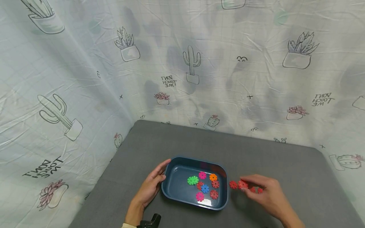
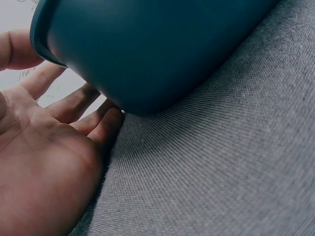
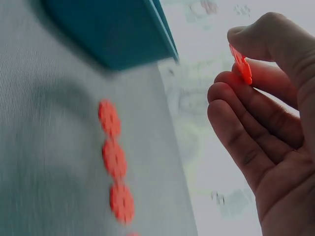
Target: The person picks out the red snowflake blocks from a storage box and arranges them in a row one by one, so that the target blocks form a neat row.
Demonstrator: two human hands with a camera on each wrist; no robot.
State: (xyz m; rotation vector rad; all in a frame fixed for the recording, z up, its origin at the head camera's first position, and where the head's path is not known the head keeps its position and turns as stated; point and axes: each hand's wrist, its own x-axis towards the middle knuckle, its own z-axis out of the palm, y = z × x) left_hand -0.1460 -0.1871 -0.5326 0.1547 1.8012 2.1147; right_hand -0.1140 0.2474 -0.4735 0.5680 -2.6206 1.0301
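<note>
Right hand: the right hand sits in the lower right of the head view, just right of the tray, with thumb and fingertips pinching a red snowflake disc. The right wrist view shows the same disc near the upper right, held edge-on between thumb and forefinger (only its thin rim shows there), the other fingers loosely curved below it.

Held disc, facing: round, so it has no long axis to speak of; in the head view its flat face looks roughly up toward the camera.

Left hand: the left hand lies at the lower middle of the head view against the tray's left end, fingers straight and relaxed along the wall, thumb near the rim. In the left wrist view the fingers touch the outer wall; nothing is gripped.

Tray: a dark blue tray, a rounded rectangle, rests on the grey table at lower centre, its long axis running left to right across the frame.

In the tray: a green disc, two pink discs, an orange disc, a blue disc and several red ones, clustered in the right half.

On the table: loose red discs lie in a short row just right of the tray, partly hidden beneath the right hand.

Backdrop: a cactus-print cloth fills the upper frame.
</note>
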